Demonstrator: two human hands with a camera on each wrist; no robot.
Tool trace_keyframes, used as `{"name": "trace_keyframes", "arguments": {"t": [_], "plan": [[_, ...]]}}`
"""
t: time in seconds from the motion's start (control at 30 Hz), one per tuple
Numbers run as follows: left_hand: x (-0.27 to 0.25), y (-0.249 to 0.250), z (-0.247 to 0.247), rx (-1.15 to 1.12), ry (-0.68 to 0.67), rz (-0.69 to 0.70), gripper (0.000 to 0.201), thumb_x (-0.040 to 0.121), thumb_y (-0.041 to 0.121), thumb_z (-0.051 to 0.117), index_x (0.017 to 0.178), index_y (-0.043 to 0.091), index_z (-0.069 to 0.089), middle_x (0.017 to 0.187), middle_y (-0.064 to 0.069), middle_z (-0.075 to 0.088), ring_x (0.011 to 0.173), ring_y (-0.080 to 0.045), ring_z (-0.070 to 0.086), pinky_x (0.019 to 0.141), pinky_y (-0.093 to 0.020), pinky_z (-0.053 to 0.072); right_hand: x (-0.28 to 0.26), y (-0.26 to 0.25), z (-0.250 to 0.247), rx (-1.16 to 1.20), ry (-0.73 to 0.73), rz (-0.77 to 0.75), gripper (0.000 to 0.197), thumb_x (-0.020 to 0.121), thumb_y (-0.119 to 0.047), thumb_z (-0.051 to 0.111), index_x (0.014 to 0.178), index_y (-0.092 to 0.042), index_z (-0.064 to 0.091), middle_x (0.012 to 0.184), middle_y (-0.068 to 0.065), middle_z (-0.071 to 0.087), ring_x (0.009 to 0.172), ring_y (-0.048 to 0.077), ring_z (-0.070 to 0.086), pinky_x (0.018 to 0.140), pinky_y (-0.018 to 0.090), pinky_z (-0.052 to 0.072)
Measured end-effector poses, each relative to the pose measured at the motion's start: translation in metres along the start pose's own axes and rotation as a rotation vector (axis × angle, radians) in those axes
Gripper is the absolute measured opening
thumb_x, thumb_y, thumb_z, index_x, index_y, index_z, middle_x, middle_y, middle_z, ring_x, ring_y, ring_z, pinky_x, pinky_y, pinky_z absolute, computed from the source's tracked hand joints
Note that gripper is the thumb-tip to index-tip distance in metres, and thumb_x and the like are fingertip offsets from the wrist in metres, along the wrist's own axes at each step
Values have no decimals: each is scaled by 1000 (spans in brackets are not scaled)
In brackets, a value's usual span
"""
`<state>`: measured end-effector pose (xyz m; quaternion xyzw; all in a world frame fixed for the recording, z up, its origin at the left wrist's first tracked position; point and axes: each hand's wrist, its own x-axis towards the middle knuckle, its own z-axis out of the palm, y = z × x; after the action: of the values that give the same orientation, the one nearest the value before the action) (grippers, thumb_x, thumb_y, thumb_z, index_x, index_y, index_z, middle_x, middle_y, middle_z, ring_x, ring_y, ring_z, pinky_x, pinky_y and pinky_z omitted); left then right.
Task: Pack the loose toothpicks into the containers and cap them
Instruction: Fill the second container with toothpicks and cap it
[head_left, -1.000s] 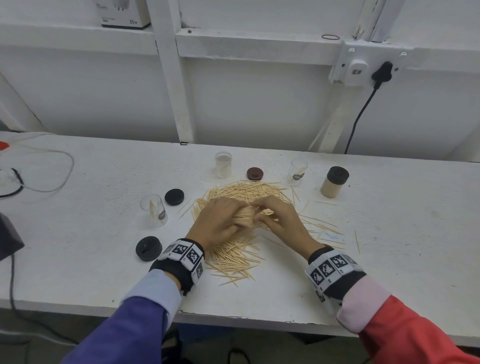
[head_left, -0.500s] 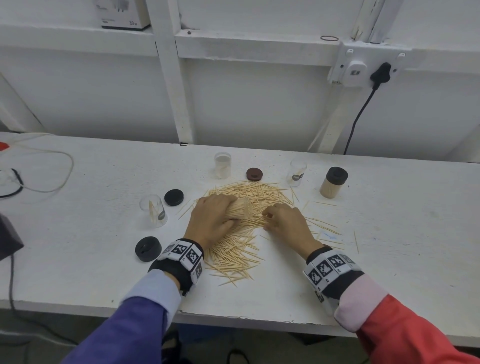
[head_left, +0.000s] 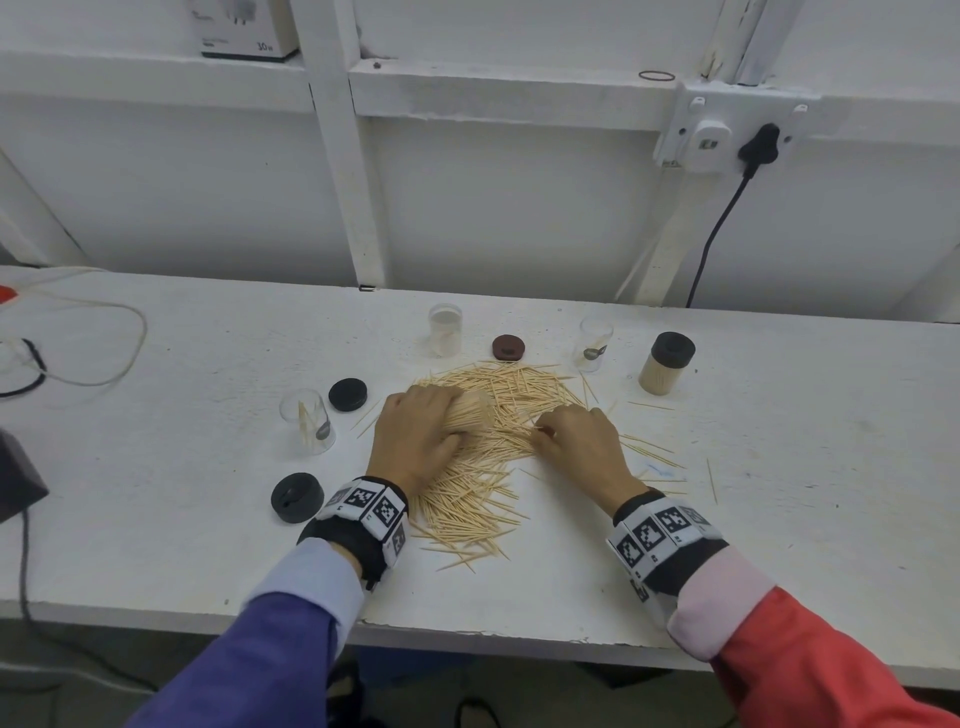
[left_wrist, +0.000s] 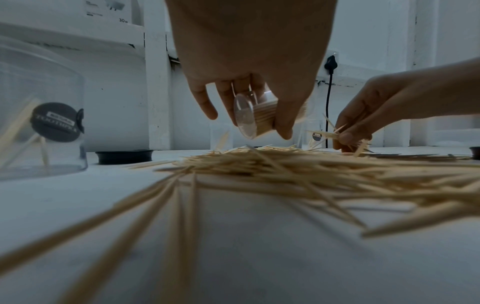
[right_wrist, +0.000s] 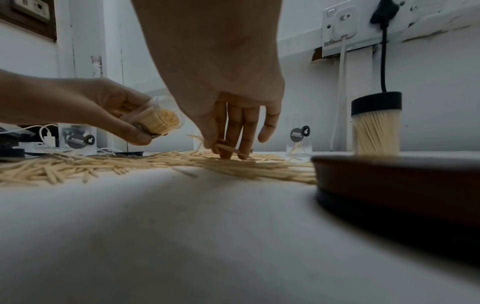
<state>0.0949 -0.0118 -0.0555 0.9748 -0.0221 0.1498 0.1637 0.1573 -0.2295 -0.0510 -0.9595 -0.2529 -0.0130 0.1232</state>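
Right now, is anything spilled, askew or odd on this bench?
Yes: a heap of loose wooden toothpicks lies spilled across the white bench, with strays on its right side. The left hand holds a clear plastic container tilted, packed with toothpicks and uncapped. Three round caps lie off their containers.

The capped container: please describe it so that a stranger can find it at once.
Look at the white table, behind the toothpick pile, at the right end of the row. The capped container stands upright there. It alone wears a black cap and is full.
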Motion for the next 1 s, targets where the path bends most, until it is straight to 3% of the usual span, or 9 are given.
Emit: {"name": "trace_keyframes", "arguments": {"t": [0.1,0.17,0.3,0.43,0.53,0.67,0.77,0.93,1.0], "plan": [[1,1,-1,16,8,-23,49,80,29,70,125,15,57,120,-1,62,111,-24,54,97,-41,34,-1,-1,-2,22,33,7,27,96,-19,49,69,-14,49,64,-6,47,69,19,43,70,30,23],[1,1,-2,26,5,-40,49,81,29,69,126,15,56,122,-1,62,112,-25,53,98,-41,33,-1,-2,-4,41,64,8,27,96,-17,49,70,-16,45,66,-7,46,69,19,42,70,30,23],[1,0,-1,37,-16,-53,50,82,31,68,128,16,55,124,0,60,114,-24,52,98,-40,32,-1,-2,-3,151,157,12,19,100,-18,48,86,-11,59,84,0,61,74,23,53,68,30,27],[2,1,-1,18,-33,-38,51,83,33,68,128,15,55,123,0,60,115,-24,52,98,-40,31,-1,-3,0,229,162,-56,18,102,-19,45,97,-6,57,93,4,60,73,25,54,60,31,33],[1,2,-1,-7,-45,6,52,82,34,69,128,14,55,121,-1,61,113,-24,53,98,-40,32,-2,-5,0,263,142,-121,19,103,-20,43,105,-7,57,96,1,58,78,22,53,63,33,39],[1,1,0,-41,-55,28,53,82,40,65,127,14,56,120,-1,62,112,-24,54,98,-40,34,-5,-9,-4,308,193,-159,18,103,-20,43,102,-7,55,92,-7,50,75,15,47,63,31,40],[0,1,0,-45,-61,43,56,78,45,57,125,14,57,118,-2,63,110,-25,55,96,-41,36,-6,-9,-5,329,234,-152,15,103,-19,44,99,-8,54,90,-6,52,74,15,47,62,32,42],[1,3,0,-63,-78,61,67,78,59,42,126,15,57,118,-1,64,110,-24,56,95,-41,39,-5,-7,-1,254,138,-232,16,103,-18,43,102,-7,55,92,-1,53,76,16,47,62,38,46],[2,4,-1,-71,-80,63,66,79,58,45,127,15,56,118,-1,64,111,-24,56,95,-41,39,-5,-6,0,222,122,-251,16,103,-18,43,101,-7,55,92,-1,51,76,15,45,61,38,46]]}}
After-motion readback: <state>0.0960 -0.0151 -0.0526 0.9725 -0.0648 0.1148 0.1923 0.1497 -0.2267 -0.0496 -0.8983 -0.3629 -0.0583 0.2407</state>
